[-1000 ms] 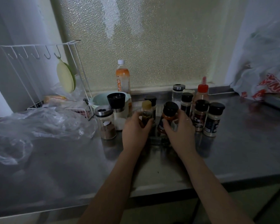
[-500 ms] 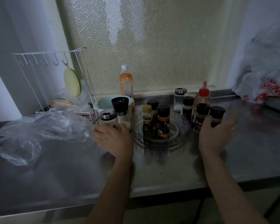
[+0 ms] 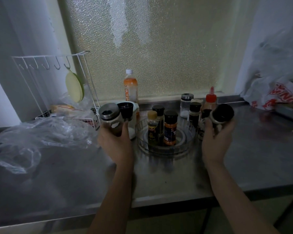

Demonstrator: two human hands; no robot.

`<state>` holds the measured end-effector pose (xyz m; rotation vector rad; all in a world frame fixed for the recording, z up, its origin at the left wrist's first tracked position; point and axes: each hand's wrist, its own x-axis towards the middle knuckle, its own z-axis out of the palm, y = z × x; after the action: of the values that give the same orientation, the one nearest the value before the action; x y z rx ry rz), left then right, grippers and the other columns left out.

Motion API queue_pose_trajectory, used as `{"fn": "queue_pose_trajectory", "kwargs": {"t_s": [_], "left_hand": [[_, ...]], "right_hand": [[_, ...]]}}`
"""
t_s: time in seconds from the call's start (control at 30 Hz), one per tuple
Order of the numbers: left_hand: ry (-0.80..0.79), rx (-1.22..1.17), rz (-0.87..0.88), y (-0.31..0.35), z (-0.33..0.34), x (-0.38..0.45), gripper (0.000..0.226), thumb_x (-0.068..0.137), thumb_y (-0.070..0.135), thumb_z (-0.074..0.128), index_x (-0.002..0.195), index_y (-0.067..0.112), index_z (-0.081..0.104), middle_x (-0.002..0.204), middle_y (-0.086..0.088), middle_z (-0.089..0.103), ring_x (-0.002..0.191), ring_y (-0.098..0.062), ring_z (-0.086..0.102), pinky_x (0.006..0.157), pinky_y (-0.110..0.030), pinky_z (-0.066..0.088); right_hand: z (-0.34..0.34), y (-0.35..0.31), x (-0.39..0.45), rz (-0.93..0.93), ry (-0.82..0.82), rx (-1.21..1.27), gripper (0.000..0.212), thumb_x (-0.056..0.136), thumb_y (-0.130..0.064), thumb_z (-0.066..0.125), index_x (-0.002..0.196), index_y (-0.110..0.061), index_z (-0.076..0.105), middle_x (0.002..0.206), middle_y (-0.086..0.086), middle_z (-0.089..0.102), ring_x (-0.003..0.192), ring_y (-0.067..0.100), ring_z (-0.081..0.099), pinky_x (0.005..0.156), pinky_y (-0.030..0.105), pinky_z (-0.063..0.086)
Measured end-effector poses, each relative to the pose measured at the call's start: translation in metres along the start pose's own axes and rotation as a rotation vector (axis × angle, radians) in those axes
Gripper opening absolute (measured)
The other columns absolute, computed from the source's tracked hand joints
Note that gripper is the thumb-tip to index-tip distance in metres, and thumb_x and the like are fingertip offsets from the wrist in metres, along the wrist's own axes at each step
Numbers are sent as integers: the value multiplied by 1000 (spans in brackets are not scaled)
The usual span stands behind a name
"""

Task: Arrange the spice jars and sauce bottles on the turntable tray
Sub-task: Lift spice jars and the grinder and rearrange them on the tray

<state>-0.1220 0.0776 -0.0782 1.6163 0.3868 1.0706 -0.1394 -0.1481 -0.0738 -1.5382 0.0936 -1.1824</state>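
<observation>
A clear round turntable tray (image 3: pixel 188 146) sits on the steel counter and holds three bottles: a yellow-capped one (image 3: pixel 152 127), an orange-labelled one (image 3: pixel 170 128) and a black-capped one (image 3: pixel 158 115) behind them. My left hand (image 3: pixel 116 142) grips a silver-lidded glass jar (image 3: pixel 109 115), lifted and tilted, left of the tray. My right hand (image 3: pixel 216 141) holds a black-lidded spice jar (image 3: pixel 222 114), tilted toward me, right of the tray. More jars (image 3: pixel 194 114) and a red-capped squeeze bottle (image 3: pixel 210 102) stand behind the tray on the right.
A black-topped grinder (image 3: pixel 125 110) and a pale bowl stand left of the tray, an orange drink bottle (image 3: pixel 130 86) behind them. A white wire rack (image 3: pixel 57 85) and crumpled clear plastic (image 3: pixel 41 137) fill the left. A white-and-red plastic bag (image 3: pixel 277 92) lies at the right.
Both hands closed on jars beside the tray and raised them off the counter: the left on the silver-lidded jar, the right on the black-lidded jar.
</observation>
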Motion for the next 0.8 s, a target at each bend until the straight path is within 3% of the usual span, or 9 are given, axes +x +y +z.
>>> {"fn": "queue_pose_trajectory", "kwargs": {"t_s": [0.17, 0.23, 0.33, 0.47, 0.57, 0.67, 0.73, 0.8], "left_hand": [[-182, -110, 191, 17, 4, -13, 40, 74, 31, 73, 107, 19, 55, 104, 6, 57, 101, -15, 56, 87, -34, 48], [-293, -97, 218, 16, 11, -13, 44, 73, 29, 75, 111, 19, 55, 107, 8, 57, 102, -12, 55, 88, -29, 47], [-452, -102, 205, 13, 21, -14, 47, 75, 25, 75, 117, 20, 54, 110, 10, 59, 104, -8, 57, 84, -11, 45], [-567, -69, 148, 11, 26, -14, 41, 79, 19, 71, 115, 14, 54, 99, 10, 61, 91, -4, 61, 68, 3, 41], [-602, -6, 161, 9, 28, -14, 40, 79, 21, 71, 114, 13, 53, 95, 9, 58, 89, -7, 57, 67, -5, 41], [-629, 66, 172, 8, 29, -17, 47, 79, 21, 71, 120, 12, 50, 101, 6, 56, 94, -8, 51, 79, -21, 38], [-603, 114, 185, 5, 29, -17, 50, 79, 26, 69, 123, 14, 49, 110, 0, 61, 100, -13, 54, 81, -25, 39], [-565, 204, 213, 1, 30, -16, 59, 80, 28, 66, 131, 14, 42, 126, -9, 58, 112, -24, 54, 86, -30, 40]], "right_hand": [[18, 1, -10, -45, -331, -2, 49, 90, -12, 57, 132, -22, 34, 125, 1, 54, 119, 18, 53, 101, 34, 43], [21, 3, -12, -71, -428, -28, 49, 91, -13, 56, 133, -22, 33, 127, -5, 50, 123, 12, 47, 104, 27, 38], [23, 6, -13, -94, -525, -69, 46, 90, -18, 58, 131, -20, 38, 123, -11, 49, 118, 0, 43, 96, 5, 33], [25, 12, -12, 7, -526, -77, 41, 90, -28, 58, 127, -17, 45, 114, -14, 53, 107, -5, 45, 87, 10, 36], [24, 15, -13, 18, -546, -109, 42, 88, -32, 59, 125, -16, 47, 111, -12, 56, 103, -1, 50, 80, 6, 37], [21, 14, -15, -3, -565, -124, 36, 87, -35, 60, 118, -19, 51, 100, -20, 57, 88, -13, 53, 73, 0, 39], [19, 12, -16, -47, -565, -139, 36, 87, -37, 59, 117, -19, 53, 98, -20, 59, 89, -18, 53, 72, 3, 41], [17, 10, -18, -121, -561, -180, 37, 89, -41, 55, 117, -18, 54, 97, -11, 64, 86, -7, 58, 71, 7, 45]]}}
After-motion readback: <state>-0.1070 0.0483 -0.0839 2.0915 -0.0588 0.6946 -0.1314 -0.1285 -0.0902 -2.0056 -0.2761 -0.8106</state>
